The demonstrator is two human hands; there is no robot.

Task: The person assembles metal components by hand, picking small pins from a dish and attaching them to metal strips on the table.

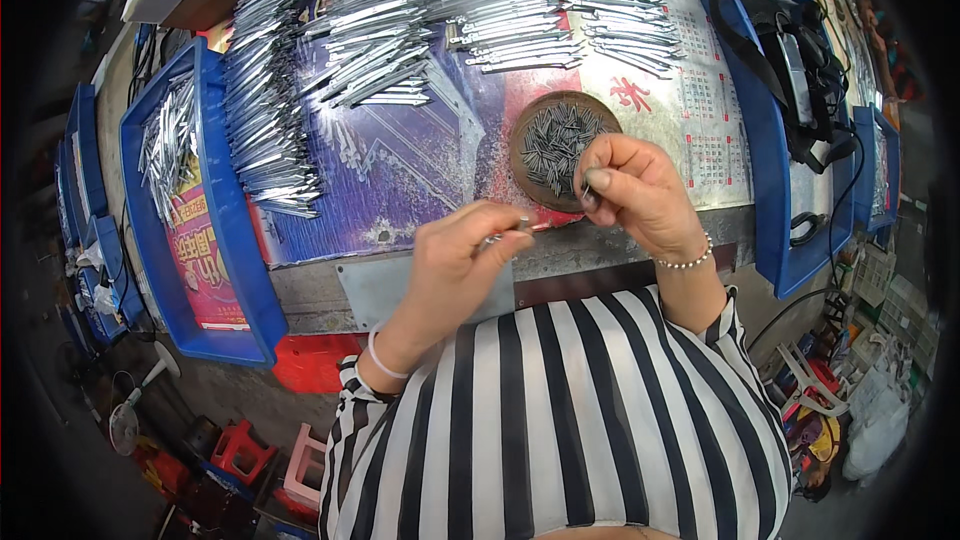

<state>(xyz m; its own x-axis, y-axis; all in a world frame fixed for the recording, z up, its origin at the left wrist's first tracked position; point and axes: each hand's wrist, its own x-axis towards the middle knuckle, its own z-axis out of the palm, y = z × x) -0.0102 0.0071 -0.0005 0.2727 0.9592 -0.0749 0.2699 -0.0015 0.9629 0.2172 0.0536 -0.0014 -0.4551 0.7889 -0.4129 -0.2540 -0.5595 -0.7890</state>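
Metal piece [491, 238], small and silvery, sits in a worker's left hand [462, 252], the thumb and fingers pinched on it in front of the table's near edge. The right hand [635, 188], its fingers curled in and thumb drawn against them, hangs over the rim of a brown bowl [518, 162] full of dark pins [562, 145]; whether it grips anything cannot be told. Beyond, silver strips [520, 35] lie in rows between two blue trays [235, 250].
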